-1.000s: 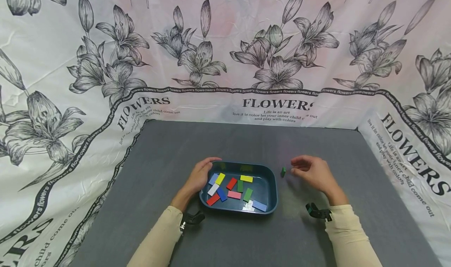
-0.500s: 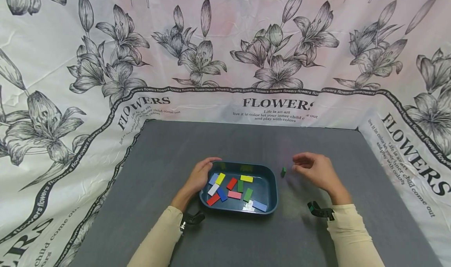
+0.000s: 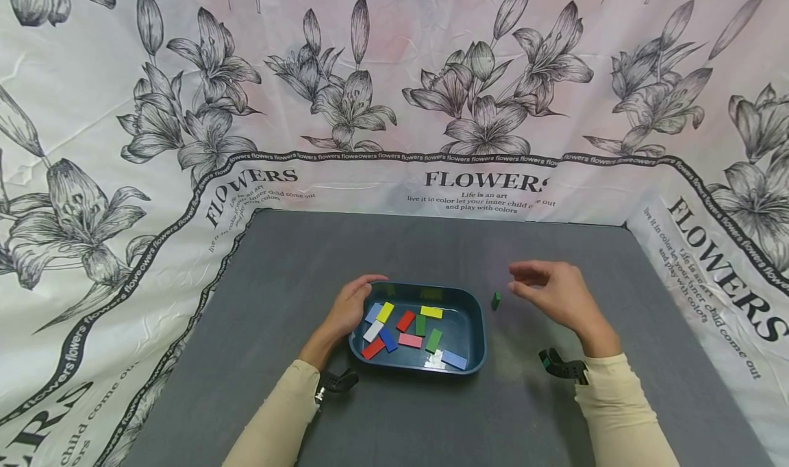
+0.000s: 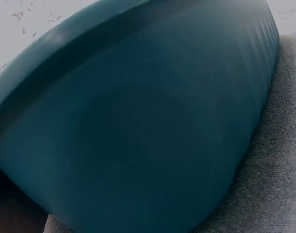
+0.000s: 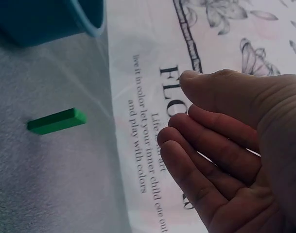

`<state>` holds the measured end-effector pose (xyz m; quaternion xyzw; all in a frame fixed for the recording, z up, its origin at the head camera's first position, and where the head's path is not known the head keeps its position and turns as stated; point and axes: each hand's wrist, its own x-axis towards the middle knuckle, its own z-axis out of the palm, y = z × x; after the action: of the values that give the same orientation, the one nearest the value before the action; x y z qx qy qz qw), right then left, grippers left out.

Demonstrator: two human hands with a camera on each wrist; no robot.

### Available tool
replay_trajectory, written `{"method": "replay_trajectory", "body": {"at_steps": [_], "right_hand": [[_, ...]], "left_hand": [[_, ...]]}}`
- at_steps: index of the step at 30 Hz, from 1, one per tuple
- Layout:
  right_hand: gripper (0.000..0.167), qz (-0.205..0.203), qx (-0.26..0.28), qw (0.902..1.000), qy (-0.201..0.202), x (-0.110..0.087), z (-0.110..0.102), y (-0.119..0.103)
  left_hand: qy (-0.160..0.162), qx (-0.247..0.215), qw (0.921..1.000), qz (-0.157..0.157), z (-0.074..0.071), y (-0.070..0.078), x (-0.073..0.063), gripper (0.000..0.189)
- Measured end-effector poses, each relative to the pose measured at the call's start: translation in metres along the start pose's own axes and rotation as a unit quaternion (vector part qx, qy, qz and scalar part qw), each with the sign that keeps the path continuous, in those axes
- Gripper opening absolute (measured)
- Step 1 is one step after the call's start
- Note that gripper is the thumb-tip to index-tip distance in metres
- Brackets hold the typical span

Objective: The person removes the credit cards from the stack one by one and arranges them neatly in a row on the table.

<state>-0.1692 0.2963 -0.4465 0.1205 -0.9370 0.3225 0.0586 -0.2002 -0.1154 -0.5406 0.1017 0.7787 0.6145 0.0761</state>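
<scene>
I see a person's left hand against the left end of a dark blue tray, covering part of its rim; from here I can't tell whether the fingers are curled around it or merely resting there. The right hand hangs open, its fingers loosely bent and thumb apart from them, with nothing in its hold. A single green block stands on end on the grey table, just beside the tray's right side, between it and the right hand, touching neither. Inside the tray, flat coloured blocks lie scattered: red, yellow, green, white, pink, dark blue and light blue. Behind the table hangs a pale cloth printed with lilies and the word FLOWERS.
</scene>
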Motion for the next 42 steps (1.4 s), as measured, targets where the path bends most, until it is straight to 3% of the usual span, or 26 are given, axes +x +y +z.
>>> {"method": "replay_trajectory", "body": {"at_steps": [17,33,42], "right_hand": [[0.039,-0.027,-0.015,0.9994,-0.015,0.004,-0.007,-0.030],[0.036,-0.059,-0.006,0.9972,-0.045,0.014,0.005,-0.059],[0.035,-0.081,-0.025,0.9941,-0.067,0.018,0.014,-0.072]], "left_hand": [[-0.002,-0.003,1.0000,-0.002,-0.002,-0.002,0.002,0.043],[0.000,0.005,0.9999,-0.017,-0.002,0.000,0.001,0.043],[-0.003,0.003,1.0000,-0.008,-0.002,-0.002,0.001,0.044]]}}
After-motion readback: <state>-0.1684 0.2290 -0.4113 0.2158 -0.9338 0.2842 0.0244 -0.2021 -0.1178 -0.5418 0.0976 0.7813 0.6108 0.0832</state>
